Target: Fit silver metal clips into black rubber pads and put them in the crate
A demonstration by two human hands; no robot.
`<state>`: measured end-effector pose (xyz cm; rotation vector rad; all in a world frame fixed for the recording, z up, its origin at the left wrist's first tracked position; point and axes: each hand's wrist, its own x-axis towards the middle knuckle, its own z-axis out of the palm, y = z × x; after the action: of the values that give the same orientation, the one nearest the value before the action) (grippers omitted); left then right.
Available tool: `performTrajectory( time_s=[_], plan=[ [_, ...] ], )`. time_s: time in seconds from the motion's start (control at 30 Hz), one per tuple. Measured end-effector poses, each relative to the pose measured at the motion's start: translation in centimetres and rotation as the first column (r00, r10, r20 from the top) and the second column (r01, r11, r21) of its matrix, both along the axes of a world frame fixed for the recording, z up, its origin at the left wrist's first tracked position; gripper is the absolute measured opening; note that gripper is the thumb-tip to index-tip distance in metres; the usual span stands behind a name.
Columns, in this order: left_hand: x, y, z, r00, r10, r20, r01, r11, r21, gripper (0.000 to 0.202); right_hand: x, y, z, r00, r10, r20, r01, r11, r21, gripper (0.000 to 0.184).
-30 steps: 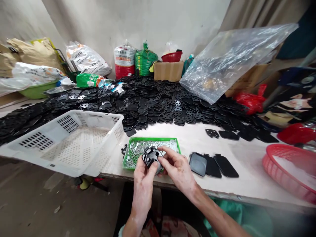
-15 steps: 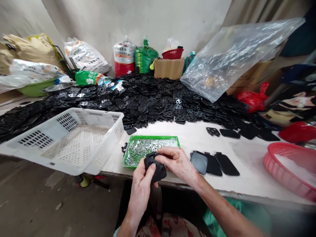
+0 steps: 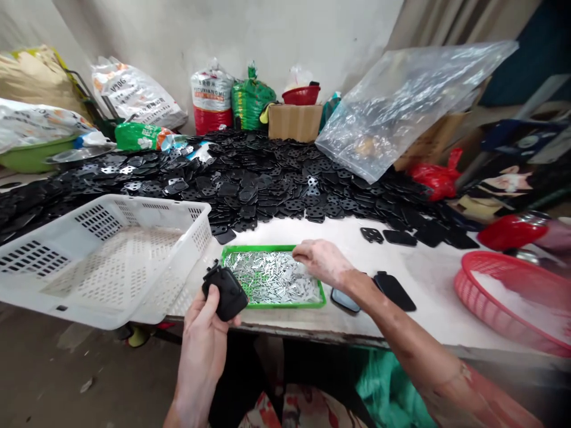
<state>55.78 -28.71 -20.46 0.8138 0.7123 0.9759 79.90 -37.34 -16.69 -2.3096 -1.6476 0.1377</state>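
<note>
**Left hand** (image 3: 200, 345): closed around 1 black plastic part (image 3: 225, 292), held over the front edge of the surface (image 3: 428, 297).

**Right hand** (image 3: 323, 261): narrow, fingertips at the metal pins (image 3: 272, 276) in 1 green tray (image 3: 272, 305); whether it holds a pin cannot be told.

**Nearby:** 1 white plastic basket (image 3: 169, 205), left of the tray; heap of black plates (image 3: 263, 184), behind it.

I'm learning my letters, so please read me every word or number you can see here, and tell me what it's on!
"V906", I think, on the white sack at the back left.
The red-and-white sack has a line of capital letters, too blurred to read.
The green packet has print, too small to read.
</note>
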Motion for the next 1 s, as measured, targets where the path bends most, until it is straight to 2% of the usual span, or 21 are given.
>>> performTrajectory(
  time_s=[0.13,0.3,0.43,0.63,0.8,0.9,1.0],
  plan=[
    [0.4,-0.5,-0.6,0.999,-0.046,-0.004,0.046,0.999,0.013,0.022,-0.8,0.7,-0.9,0.982,0.084,0.171,-0.056,0.985,-0.165,0.022],
    [0.5,-0.6,-0.6,0.998,-0.047,-0.038,0.047,0.999,0.001,0.022,-0.9,1.8,-2.1,0.971,0.142,0.19,-0.098,0.969,-0.225,0.018],
    [0.8,-0.9,-0.6,0.996,-0.075,-0.041,0.075,0.997,0.009,0.021,-0.8,2.0,-2.7,0.977,0.134,0.167,-0.1,0.975,-0.199,0.019],
    [0.9,-1.4,-0.8,0.989,-0.096,-0.108,0.106,0.991,0.088,0.024,-0.9,1.0,-2.4,0.986,0.12,0.113,-0.109,0.989,-0.099,0.025],
    [1.4,-2.2,-0.7,0.966,-0.189,-0.178,0.214,0.968,0.129,0.022,-1.5,0.9,-2.5,0.99,0.143,0.002,-0.143,0.987,0.072,0.029],
    [1.3,-2.2,-0.6,0.969,-0.193,-0.157,0.211,0.971,0.11,0.021,-1.6,0.9,-2.6,0.992,0.116,0.048,-0.117,0.993,0.025,0.027],
    [0.9,-1.8,-0.4,0.981,-0.15,-0.122,0.16,0.984,0.08,0.022,-1.4,0.8,-2.6,0.992,0.075,0.103,-0.076,0.997,0.01,0.027]
  ],
)
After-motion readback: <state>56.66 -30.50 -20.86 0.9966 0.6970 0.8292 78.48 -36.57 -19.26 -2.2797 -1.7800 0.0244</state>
